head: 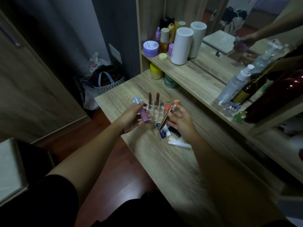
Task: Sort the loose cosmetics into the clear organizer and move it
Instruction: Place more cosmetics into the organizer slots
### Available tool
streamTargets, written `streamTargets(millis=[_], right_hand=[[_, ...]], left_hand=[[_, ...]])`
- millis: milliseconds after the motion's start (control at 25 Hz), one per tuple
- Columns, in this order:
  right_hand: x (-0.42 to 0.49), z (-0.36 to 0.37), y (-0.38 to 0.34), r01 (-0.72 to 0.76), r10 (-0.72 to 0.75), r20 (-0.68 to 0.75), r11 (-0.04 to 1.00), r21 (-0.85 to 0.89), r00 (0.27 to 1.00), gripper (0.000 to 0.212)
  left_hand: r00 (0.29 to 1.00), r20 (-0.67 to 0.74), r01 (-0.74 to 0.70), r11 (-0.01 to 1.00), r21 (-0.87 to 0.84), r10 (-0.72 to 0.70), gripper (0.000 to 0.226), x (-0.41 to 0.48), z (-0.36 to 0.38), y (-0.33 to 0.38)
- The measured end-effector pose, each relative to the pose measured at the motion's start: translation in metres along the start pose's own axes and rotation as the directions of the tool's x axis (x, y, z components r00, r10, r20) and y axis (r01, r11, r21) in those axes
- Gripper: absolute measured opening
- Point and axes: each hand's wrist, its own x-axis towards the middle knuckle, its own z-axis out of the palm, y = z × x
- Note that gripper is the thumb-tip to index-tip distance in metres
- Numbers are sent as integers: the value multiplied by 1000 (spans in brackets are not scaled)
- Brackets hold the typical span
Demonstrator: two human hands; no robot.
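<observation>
At the centre of the frame, a clear organizer [155, 110] stands on a wooden table [172, 161], between the two hands. Two brown tubes [153, 97] are seen upright in its far cells, and an orange-capped item [168, 106] shows at its right side, though whether it sits inside a cell cannot be told. A pink tube [142, 113] with a pale blue cap is gripped by the left hand [132, 118], just left of the organizer and tilted, cap toward the upper left. A bronze tube [167, 117] with a peach cap is gripped by the right hand [178, 122], slanted with its cap up beside the organizer's right edge. Below the organizer, loose cosmetics lie on the table: a blue tube [161, 132], a black tube [175, 131] and a white tube [179, 143], close together and partly hidden by the right hand. On a shelf [196, 74] in the upper right, jars and bottles are ranged before a mirror [221, 43].
</observation>
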Motion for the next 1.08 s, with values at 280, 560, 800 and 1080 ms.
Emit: streamTargets(millis=[280,560,800,1080], right_hand=[[28,-4,-31,116,-127,-63,981,-155,990,32],[65,1,-42,237,-329,-106,836,-495,938,31],[85,7,-27,211,-334,-151,824,-526,930,29],[96,14,-15,170,-298,-125,787,-593,946,30]], left_hand=[[991,-104,-70,994,82,79,34,16,7,27],[906,-234,-224,868,442,353,11,36,-2,25],[911,-223,-171,810,560,346,9,54,-8,14],[917,-140,-165,675,720,373,16,61,-2,1]])
